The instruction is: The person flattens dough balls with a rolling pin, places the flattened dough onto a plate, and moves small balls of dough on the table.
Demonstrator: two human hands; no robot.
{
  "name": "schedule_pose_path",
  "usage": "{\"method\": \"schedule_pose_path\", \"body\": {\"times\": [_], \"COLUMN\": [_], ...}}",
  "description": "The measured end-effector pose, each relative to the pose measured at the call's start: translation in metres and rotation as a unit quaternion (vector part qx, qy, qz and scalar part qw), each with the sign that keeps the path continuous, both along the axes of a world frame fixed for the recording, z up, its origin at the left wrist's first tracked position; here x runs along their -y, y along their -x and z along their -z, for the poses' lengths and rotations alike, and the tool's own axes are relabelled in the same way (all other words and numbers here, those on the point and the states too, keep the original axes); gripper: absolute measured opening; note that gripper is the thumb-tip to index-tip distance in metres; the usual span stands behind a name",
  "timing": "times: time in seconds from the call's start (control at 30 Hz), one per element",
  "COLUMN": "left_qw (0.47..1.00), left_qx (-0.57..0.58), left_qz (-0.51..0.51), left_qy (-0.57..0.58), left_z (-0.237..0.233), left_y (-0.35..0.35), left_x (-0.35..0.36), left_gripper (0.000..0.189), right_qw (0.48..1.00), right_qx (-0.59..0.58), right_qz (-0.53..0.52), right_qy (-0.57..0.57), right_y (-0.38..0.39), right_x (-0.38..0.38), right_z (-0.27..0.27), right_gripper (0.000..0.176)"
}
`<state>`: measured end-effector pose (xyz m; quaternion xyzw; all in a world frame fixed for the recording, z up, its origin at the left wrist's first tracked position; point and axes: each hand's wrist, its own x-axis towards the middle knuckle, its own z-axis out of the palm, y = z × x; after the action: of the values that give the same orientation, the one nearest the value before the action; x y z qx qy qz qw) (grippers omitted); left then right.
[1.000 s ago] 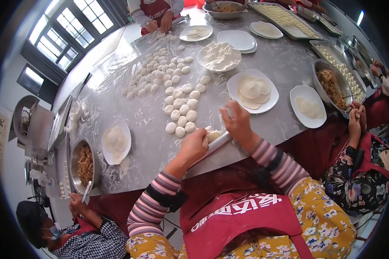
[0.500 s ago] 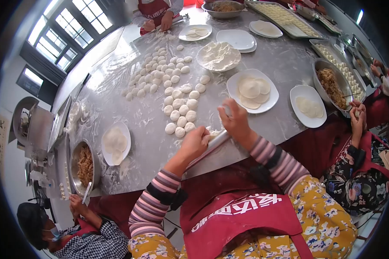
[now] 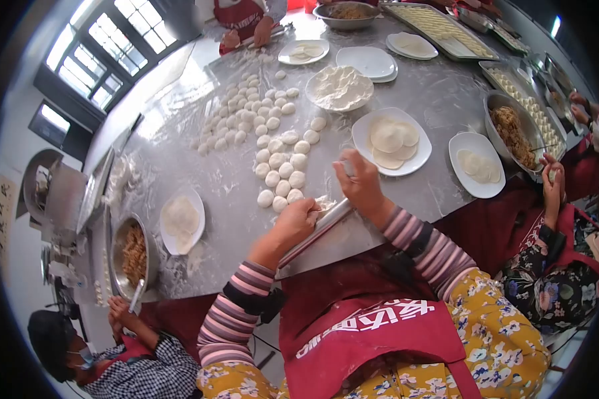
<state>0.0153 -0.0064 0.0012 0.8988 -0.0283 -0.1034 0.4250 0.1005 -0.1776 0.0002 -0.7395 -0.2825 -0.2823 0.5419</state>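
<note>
My right hand [image 3: 361,183] is closed round a metal rolling pin [image 3: 326,221], which slants down toward my left forearm. My left hand [image 3: 295,223] lies just left of the pin, fingers pinched at the edge of a pale piece of dough [image 3: 325,205], mostly hidden by the hand and pin. Beyond my left hand, several round dough pieces [image 3: 277,161] sit in rows on the floured table. A square white plate [image 3: 361,147] with flat round wrappers [image 3: 394,138] stands beyond my right hand.
A bowl of flour [image 3: 340,86] stands farther back. Filling bowls [image 3: 134,256] and wrapper plates [image 3: 476,166] flank me. Co-workers sit left [image 3: 136,362] and right [image 3: 546,266]; another person [image 3: 243,23] works across the table. A tray of dumplings [image 3: 439,30] lies at the back right.
My hands stay nearly in place, with the rolling pin's visible length shifting slightly. Across the table, the other person's hands have shifted a little, and more of their rolling pin shows.
</note>
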Motion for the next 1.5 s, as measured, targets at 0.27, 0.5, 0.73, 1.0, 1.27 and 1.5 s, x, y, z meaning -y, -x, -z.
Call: {"method": "schedule_pose_path", "body": {"times": [0.27, 0.5, 0.73, 1.0, 1.27, 1.5], "left_qw": [1.000, 0.987, 0.891, 0.914, 0.959, 0.999], "left_qx": [-0.007, 0.018, 0.104, 0.182, 0.133, -0.020], "left_qz": [0.007, -0.024, -0.016, 0.048, -0.008, -0.045], "left_qy": [0.001, 0.157, -0.441, -0.360, -0.248, 0.017], "left_z": [-0.010, -0.035, 0.014, 0.000, -0.028, 0.002], "left_y": [-0.013, -0.119, -0.087, -0.079, -0.052, -0.012], "left_x": [0.017, 0.062, 0.020, 0.001, 0.012, 0.006], "left_gripper": [0.016, 0.024, 0.046, 0.017, 0.018, 0.018], "right_qw": [0.999, 0.996, 0.995, 0.997, 0.998, 0.998], "right_qx": [-0.003, -0.007, -0.011, -0.027, -0.048, 0.026], "right_qz": [-0.042, -0.084, -0.094, -0.066, -0.047, -0.048], "right_qy": [-0.028, -0.032, -0.036, -0.023, -0.002, 0.013], "right_y": [0.048, 0.059, 0.056, 0.062, 0.065, 0.024], "right_x": [0.053, 0.066, 0.065, 0.065, 0.065, 0.031], "right_z": [0.008, 0.004, 0.002, -0.002, -0.001, -0.019], "right_gripper": [0.022, 0.025, 0.024, 0.021, 0.020, 0.020]}}
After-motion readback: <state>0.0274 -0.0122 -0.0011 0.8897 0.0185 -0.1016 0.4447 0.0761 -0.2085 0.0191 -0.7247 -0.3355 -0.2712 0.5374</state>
